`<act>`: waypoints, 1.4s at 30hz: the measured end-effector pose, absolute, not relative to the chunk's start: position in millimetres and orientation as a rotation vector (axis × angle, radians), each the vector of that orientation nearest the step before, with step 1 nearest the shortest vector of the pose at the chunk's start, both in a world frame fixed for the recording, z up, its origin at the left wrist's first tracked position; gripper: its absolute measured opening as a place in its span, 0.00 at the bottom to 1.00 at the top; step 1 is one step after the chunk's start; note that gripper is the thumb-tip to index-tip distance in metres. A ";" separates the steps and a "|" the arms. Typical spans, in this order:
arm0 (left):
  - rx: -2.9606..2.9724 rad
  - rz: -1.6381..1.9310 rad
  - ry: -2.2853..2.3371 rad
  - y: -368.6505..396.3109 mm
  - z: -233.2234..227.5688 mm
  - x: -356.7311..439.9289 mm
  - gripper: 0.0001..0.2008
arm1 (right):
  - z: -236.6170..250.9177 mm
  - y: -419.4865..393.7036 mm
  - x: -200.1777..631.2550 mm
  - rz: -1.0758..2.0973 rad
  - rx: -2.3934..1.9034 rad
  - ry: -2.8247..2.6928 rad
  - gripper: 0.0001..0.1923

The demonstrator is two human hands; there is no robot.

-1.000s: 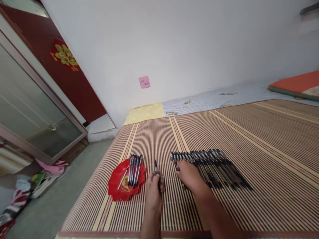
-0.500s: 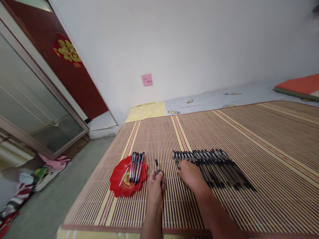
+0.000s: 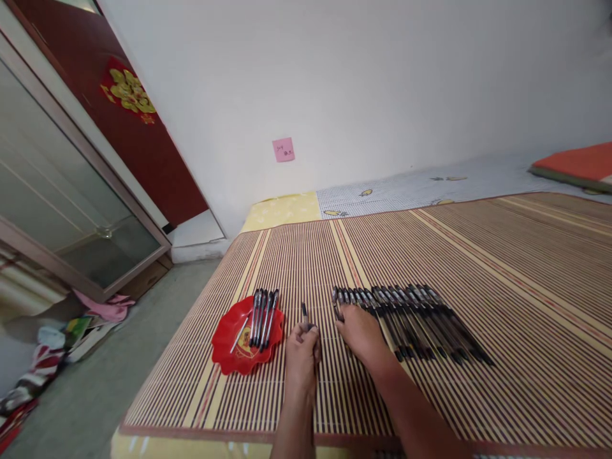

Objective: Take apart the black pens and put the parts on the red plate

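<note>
My left hand (image 3: 303, 343) is closed around a pen (image 3: 305, 312) whose dark end sticks up above the fingers; the rest of it is hidden. To its right, my right hand (image 3: 357, 328) has its fingers pinched at the left end of a row of black-capped pens (image 3: 421, 319), on one of the leftmost pens (image 3: 336, 299). My fingers and forearm cover the lower parts of several pens there. The row lies side by side, slanting down to the right.
Left of my hands, a red scalloped plate (image 3: 224, 344) bears several clear pens (image 3: 264, 319) and a thin white stick (image 3: 239, 335). Everything rests on a striped bamboo mat (image 3: 201, 382) over a bed. A pink note (image 3: 284, 150) is stuck to the wall behind.
My right hand has shifted slightly left along the pen at the row's left end. The left hand keeps its grip. The view has moved a little.
</note>
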State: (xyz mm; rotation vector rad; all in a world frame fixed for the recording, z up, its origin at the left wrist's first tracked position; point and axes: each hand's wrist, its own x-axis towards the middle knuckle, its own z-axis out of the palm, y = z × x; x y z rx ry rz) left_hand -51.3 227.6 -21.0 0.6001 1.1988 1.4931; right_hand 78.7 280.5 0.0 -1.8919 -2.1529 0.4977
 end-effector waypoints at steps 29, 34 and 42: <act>0.582 1.696 0.936 247.5 9.3 -72.2 0.23 | 14.7 267.1 62.1 0.767 -1.200 -1.886 0.04; 0.592 1.670 0.920 244.1 13.8 -71.9 0.22 | 15.3 265.9 59.9 0.859 -1.125 -1.833 0.04; 0.708 1.694 1.038 239.5 21.3 -76.4 0.21 | 20.4 264.1 57.2 1.174 -0.976 -1.701 0.02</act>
